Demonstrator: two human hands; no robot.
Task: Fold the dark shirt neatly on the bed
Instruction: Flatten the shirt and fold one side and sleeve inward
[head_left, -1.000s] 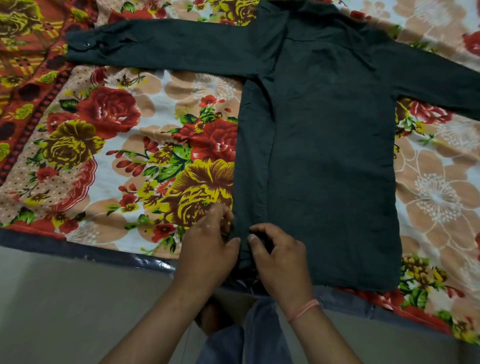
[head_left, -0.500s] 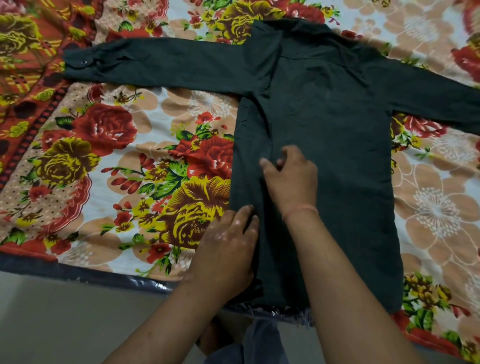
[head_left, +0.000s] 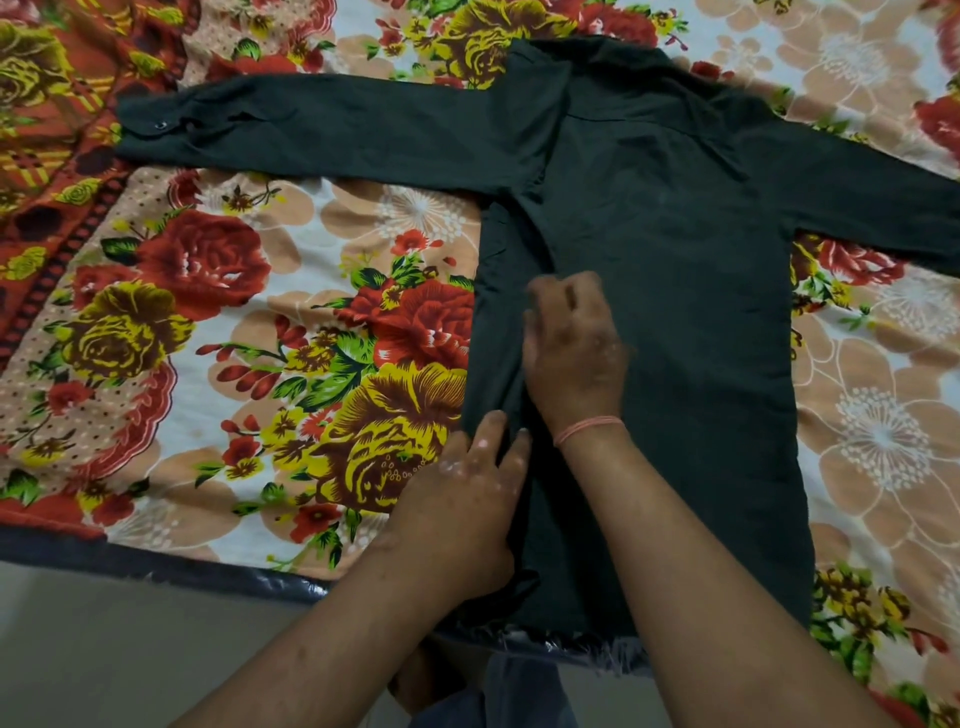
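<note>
Soft, even indoor light covers the bed (head_left: 208, 364), moderately bright and from no clear direction, with only faint shadows beneath the hands. The dark shirt (head_left: 675, 312) swallows detail, so its creases barely read. The right hand (head_left: 571, 353) is smeared and its fingers are indistinct; the left hand (head_left: 462, 499) is sharper. A dull sheen lies along the bed's near edge, which the wide lens bows. The corners look soft.

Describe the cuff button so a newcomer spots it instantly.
Start at the dark shirt spread on the floral bedsheet. Follow the sleeve stretched to the picture's left, to its cuff. The button is the lone small shiny dot on dark cloth.
</note>
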